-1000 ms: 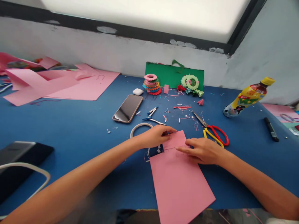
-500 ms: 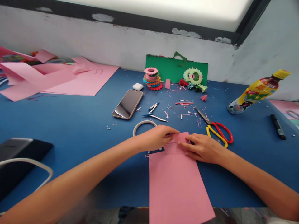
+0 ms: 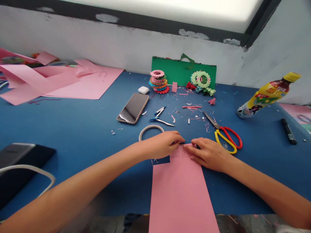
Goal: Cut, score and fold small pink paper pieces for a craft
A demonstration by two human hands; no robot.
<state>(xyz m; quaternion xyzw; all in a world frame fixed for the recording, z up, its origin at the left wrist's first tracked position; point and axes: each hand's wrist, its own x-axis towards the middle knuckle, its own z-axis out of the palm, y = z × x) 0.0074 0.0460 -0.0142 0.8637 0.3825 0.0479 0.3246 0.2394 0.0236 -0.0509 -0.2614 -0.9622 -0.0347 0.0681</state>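
A long pink paper sheet (image 3: pixel 178 191) lies on the blue table (image 3: pixel 80 136), running from the near edge up to my hands. My left hand (image 3: pixel 161 144) pinches the sheet's far end with curled fingers. My right hand (image 3: pixel 209 153) presses its fingers down on the same far end from the right, fingertips almost meeting the left ones. A notch is cut out of the sheet's far left corner.
Red-and-yellow scissors (image 3: pixel 224 134) lie just right of my right hand. A tape ring (image 3: pixel 149 129), a phone (image 3: pixel 133 107), a compass (image 3: pixel 159 119), stacked paper rosettes (image 3: pixel 157 82), green card (image 3: pixel 182 69), a bottle (image 3: pixel 267 95), a black marker (image 3: pixel 288 131) and pink sheets (image 3: pixel 60 81) surround them.
The pink sheet has swung to lie straighter and slid toward me. Its far end now shows shorter past my fingers, and both hands have come closer together on it.
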